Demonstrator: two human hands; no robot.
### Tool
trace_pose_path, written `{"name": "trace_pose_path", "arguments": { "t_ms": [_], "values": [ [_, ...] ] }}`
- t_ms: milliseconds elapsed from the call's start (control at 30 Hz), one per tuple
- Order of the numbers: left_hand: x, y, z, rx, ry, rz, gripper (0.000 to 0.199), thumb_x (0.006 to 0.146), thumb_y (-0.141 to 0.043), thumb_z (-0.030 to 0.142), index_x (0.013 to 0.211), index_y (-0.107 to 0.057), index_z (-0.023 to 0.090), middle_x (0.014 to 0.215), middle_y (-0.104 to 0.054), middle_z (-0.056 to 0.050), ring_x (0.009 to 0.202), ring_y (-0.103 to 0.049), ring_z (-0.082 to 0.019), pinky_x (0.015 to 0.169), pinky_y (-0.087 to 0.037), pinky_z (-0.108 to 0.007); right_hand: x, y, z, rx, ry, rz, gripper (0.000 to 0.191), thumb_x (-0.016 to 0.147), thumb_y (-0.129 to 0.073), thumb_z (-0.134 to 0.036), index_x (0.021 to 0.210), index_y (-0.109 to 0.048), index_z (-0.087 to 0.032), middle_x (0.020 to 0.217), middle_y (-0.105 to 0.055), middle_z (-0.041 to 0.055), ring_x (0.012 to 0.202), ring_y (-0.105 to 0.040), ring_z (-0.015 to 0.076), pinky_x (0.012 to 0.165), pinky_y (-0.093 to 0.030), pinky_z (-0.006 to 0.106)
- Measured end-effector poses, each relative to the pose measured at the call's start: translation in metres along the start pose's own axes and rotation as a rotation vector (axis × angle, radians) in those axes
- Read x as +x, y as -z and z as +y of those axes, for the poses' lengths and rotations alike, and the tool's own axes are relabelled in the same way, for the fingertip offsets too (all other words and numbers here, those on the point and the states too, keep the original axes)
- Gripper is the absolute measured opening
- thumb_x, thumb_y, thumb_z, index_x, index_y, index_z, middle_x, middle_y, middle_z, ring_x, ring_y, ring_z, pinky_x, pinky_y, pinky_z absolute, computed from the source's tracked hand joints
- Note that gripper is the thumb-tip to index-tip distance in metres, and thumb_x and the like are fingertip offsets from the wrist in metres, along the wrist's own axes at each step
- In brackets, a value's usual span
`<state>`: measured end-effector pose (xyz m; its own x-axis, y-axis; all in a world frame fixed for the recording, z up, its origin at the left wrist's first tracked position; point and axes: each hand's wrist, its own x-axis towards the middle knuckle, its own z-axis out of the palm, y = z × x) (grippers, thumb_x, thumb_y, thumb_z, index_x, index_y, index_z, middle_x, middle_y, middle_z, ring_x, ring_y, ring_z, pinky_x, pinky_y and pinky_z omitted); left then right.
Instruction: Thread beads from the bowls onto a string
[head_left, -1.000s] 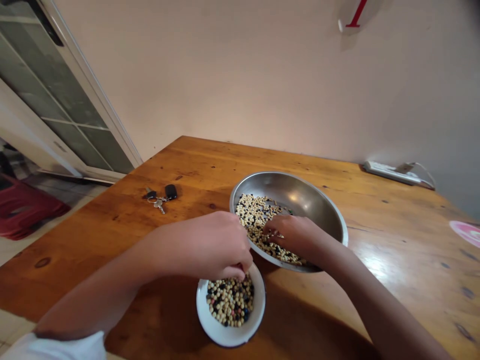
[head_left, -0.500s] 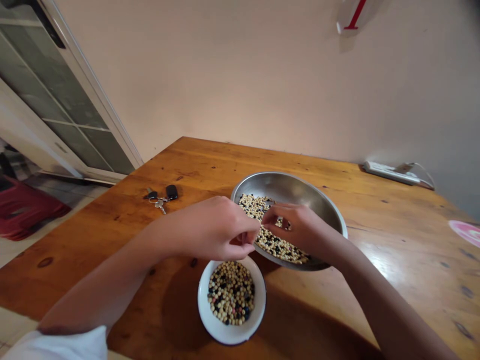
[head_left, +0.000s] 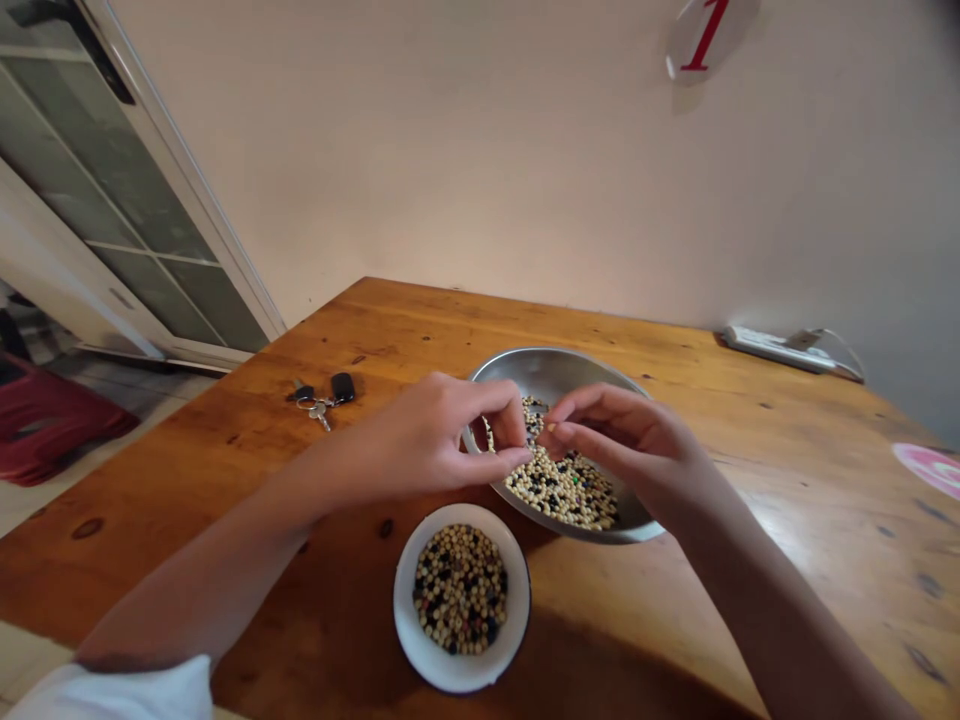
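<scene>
Over the metal bowl (head_left: 517,362), my left hand (head_left: 457,435) has its thumb and forefinger pinched together; what lies between the tips is too small to make out. Facing it, my right hand (head_left: 630,435) pinches a tiny pale bead (head_left: 552,427) at its fingertips. The fingertips of both hands are close but apart. Below them the metal bowl holds many small round beads (head_left: 562,490), mostly cream and black with a few coloured ones. Nearer to me stands a white bowl (head_left: 463,675) with similar beads (head_left: 461,590) in it.
A bunch of keys (head_left: 321,405) with a black fob lies on the wooden table (head_left: 300,350) at left. A power strip (head_left: 787,350) rests by the wall at the back right. A pink-and-white round thing (head_left: 930,468) shows at the right edge. Beyond the table is a door (head_left: 112,180).
My right hand has shifted right and turned, its fingers raised so that a pale bead shows at the tips. My left hand's fingers have lifted slightly, with the forefinger arched higher.
</scene>
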<state>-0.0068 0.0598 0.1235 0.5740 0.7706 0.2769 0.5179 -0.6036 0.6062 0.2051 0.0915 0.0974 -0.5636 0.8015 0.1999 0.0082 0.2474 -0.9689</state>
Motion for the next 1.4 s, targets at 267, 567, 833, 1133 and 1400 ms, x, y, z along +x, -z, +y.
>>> {"name": "trace_pose_path", "arguments": {
  "t_ms": [267, 567, 833, 1133, 1400],
  "values": [
    [-0.002, -0.001, 0.004, -0.026, -0.017, 0.082, 0.015, 0.088, -0.055, 0.031, 0.083, -0.056, 0.018, 0.072, -0.06, 0.005, 0.067, -0.056, -0.006, 0.061, -0.041, -0.018, -0.006, -0.004, -0.006, 0.187, 0.063, 0.047, 0.006, 0.081, -0.067, -0.019, 0.084, -0.07, -0.023, 0.075, -0.07, -0.0022, 0.073, -0.066, 0.0085, 0.072, -0.054, 0.019],
    [-0.002, 0.0, 0.013, -0.047, 0.017, 0.086, 0.013, 0.089, -0.053, 0.026, 0.079, -0.054, 0.017, 0.071, -0.058, 0.004, 0.066, -0.054, -0.007, 0.062, -0.042, -0.02, -0.008, -0.007, -0.01, 0.221, 0.041, 0.006, 0.01, 0.083, -0.065, -0.018, 0.086, -0.072, -0.025, 0.076, -0.07, -0.0034, 0.075, -0.066, 0.0061, 0.073, -0.053, 0.015],
    [-0.003, 0.0, 0.015, -0.035, 0.0, 0.112, 0.013, 0.089, -0.053, 0.025, 0.078, -0.053, 0.017, 0.07, -0.057, 0.005, 0.065, -0.053, -0.006, 0.061, -0.042, -0.019, -0.008, -0.011, -0.013, 0.233, 0.005, 0.049, 0.006, 0.081, -0.067, -0.021, 0.083, -0.071, -0.024, 0.073, -0.071, -0.0018, 0.073, -0.067, 0.0098, 0.071, -0.055, 0.021],
    [-0.003, -0.005, 0.016, 0.004, -0.005, 0.175, 0.011, 0.087, -0.054, 0.021, 0.077, -0.053, 0.017, 0.066, -0.055, 0.006, 0.061, -0.052, -0.005, 0.058, -0.041, -0.018, -0.011, -0.018, -0.02, 0.192, -0.047, 0.15, 0.006, 0.077, -0.07, -0.017, 0.078, -0.069, -0.022, 0.075, -0.07, -0.0015, 0.074, -0.067, 0.0106, 0.074, -0.055, 0.023],
    [-0.004, -0.004, 0.015, 0.044, -0.038, 0.162, 0.01, 0.087, -0.053, 0.021, 0.077, -0.053, 0.017, 0.068, -0.057, 0.005, 0.062, -0.053, -0.006, 0.059, -0.042, -0.018, -0.009, -0.017, -0.017, 0.184, -0.01, 0.142, 0.006, 0.08, -0.067, -0.017, 0.079, -0.068, -0.023, 0.072, -0.069, -0.002, 0.072, -0.066, 0.0107, 0.072, -0.055, 0.023]
  ]
}}
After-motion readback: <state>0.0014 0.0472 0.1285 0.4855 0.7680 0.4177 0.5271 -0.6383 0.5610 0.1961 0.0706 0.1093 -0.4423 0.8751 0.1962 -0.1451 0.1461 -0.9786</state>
